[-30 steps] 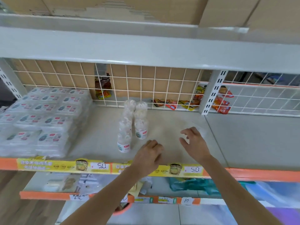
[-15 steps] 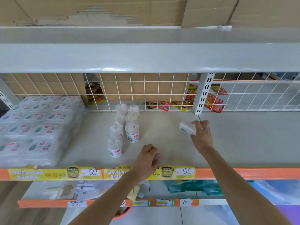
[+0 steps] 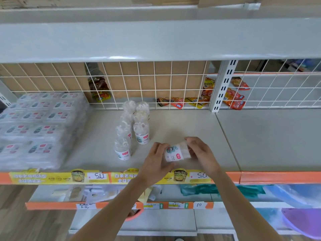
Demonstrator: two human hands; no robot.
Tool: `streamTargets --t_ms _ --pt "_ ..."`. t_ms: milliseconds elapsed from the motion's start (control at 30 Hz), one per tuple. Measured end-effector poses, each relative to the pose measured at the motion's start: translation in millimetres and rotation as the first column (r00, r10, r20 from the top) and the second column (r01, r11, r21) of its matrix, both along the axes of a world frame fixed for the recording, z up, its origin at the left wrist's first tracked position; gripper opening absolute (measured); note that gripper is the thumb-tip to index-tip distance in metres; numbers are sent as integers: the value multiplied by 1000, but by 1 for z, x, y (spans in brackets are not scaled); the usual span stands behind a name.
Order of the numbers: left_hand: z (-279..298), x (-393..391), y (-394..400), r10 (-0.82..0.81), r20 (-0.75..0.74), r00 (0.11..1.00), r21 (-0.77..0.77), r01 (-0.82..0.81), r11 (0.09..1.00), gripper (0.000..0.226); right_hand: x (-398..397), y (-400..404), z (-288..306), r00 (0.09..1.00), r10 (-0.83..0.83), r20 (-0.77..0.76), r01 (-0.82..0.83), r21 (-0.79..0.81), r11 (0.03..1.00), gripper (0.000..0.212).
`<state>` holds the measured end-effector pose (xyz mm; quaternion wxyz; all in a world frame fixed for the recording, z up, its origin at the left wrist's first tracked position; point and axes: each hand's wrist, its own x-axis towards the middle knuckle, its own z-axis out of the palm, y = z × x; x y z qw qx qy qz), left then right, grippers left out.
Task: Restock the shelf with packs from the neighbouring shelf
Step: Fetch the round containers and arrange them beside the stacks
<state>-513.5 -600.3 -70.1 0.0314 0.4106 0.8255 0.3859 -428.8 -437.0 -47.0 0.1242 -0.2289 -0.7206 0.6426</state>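
Both hands, left [image 3: 157,162] and right [image 3: 201,153], grasp one small clear plastic tub with white label [image 3: 175,153], tilted, above the grey shelf [image 3: 191,126] front, right of upright matching tubs [image 3: 135,129].

I see bare shelf board [image 3: 199,126] right of the two rows of upright packs [image 3: 133,126], open up to the wire mesh [image 3: 156,84]. Stacked wrapped trays [image 3: 40,126] block the left end, and the slotted upright [image 3: 223,87] stands at the rear right.
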Motion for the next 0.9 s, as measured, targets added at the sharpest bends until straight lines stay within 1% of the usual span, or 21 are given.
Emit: streamTargets --t_ms 67,133,200,267,333,400,467,533,567,667,700,767,833,900 --pt "1 0 0 41 42 998 -21 -41 999 48 -1 4 -1 998 -50 -47 45 -100 994 21" --pt "2 0 2 98 108 989 -55 -92 994 42 -1 5 -1 996 -20 -82 10 -127 992 23" --pt "4 -2 6 160 168 973 -90 -147 985 42 0 4 -2 996 38 -75 -44 -79 996 23" --pt "5 -3 9 183 181 966 -101 -167 981 42 1 1 0 996 79 -34 -80 -21 997 24" --pt "6 -2 9 167 145 975 -101 -153 983 45 -2 -1 4 994 97 57 -100 49 994 31" --pt "6 0 7 123 100 987 -106 -112 988 51 -10 -2 8 981 90 171 -117 154 981 43" --pt "7 0 4 88 80 993 -107 -79 991 54 -20 -6 14 967 76 243 -140 258 956 50" --pt "7 0 -1 74 61 995 -114 -66 991 52 -25 -12 22 961 87 262 -195 422 885 50" --pt "7 -1 -4 72 14 997 -130 -69 989 49 -26 -16 27 961 109 254 -226 496 838 51" --pt "5 -3 -24 49 -208 977 -201 -92 975 41 -27 -32 38 958 202 202 -285 678 677 59" --pt "5 -3 -31 30 -259 965 -200 -84 976 39 -26 -36 40 956 225 190 -291 720 630 60" --pt "4 -5 -51 20 -304 953 -155 -70 986 31 -30 -50 41 946 272 174 -302 776 555 59" --pt "3 -8 -70 11 -302 953 -136 -55 989 24 -38 -63 38 940 300 164 -305 799 519 58" --pt "1 -11 -86 -2 -291 957 -131 -38 991 22 -46 -77 35 936 304 174 -312 812 494 59"
